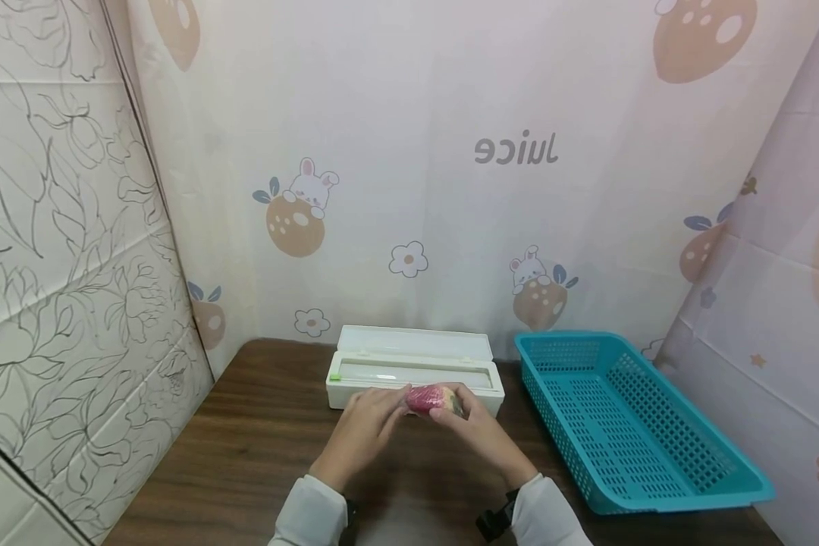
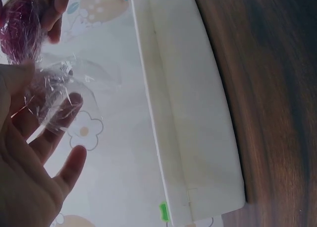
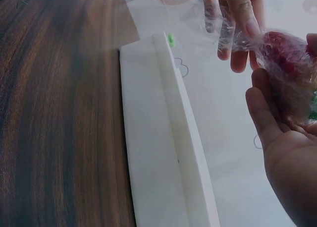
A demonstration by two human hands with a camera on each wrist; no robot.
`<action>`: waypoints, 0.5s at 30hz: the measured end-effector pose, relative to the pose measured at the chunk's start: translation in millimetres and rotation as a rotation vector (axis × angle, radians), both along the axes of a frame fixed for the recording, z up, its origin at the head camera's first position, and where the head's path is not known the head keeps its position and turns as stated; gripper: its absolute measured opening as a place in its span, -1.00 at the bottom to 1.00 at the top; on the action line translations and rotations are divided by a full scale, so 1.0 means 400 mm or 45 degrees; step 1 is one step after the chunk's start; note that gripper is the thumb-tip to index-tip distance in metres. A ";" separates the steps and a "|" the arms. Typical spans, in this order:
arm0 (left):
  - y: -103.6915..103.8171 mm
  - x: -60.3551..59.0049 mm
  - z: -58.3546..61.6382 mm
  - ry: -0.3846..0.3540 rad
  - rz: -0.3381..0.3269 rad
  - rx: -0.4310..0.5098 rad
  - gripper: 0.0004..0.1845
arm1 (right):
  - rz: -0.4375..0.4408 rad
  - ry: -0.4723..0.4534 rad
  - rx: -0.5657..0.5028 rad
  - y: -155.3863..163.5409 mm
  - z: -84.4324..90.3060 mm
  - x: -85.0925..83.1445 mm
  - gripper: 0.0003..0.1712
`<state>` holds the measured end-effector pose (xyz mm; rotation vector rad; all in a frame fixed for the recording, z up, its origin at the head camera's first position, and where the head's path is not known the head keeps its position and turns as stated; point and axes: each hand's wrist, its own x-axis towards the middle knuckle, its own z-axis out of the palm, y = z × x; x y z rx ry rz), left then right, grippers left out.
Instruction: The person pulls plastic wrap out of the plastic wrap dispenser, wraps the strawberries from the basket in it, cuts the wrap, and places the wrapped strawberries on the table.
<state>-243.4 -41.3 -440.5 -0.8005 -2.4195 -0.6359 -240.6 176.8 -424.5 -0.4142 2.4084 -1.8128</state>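
Observation:
A rounded red and yellowish piece [image 1: 426, 399] with a green end is wrapped in clear plastic film, in front of the white box. My right hand [image 1: 481, 434] grips it from the right, its fingers and thumb curled round the green end. On the other side my left hand [image 1: 365, 428] pinches a loose, crumpled tail of plastic film [image 2: 54, 95] between thumb and fingers; its outer fingers are spread in the left wrist view. Both hands hold the bundle above the table. What exactly is inside the film, I cannot tell.
Behind the hands stands a long white cling film dispenser [image 1: 360, 391] with its lid [image 1: 416, 343] raised and a green slider [image 1: 335, 377] at its left end. To the right lies a teal plastic basket [image 1: 682, 503] on the dark wooden table [image 1: 232, 455]. Printed cloth hangs behind.

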 end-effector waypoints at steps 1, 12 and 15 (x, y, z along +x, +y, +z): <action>0.001 0.000 -0.001 0.005 0.014 -0.012 -0.60 | -0.004 0.002 -0.007 -0.001 0.000 0.001 -0.46; 0.009 -0.002 -0.007 0.091 0.094 0.054 -0.64 | -0.033 0.032 -0.034 -0.003 -0.005 0.001 -0.46; 0.008 -0.005 -0.002 0.134 0.072 0.229 -0.72 | -0.073 0.030 -0.020 -0.002 -0.006 0.003 -0.43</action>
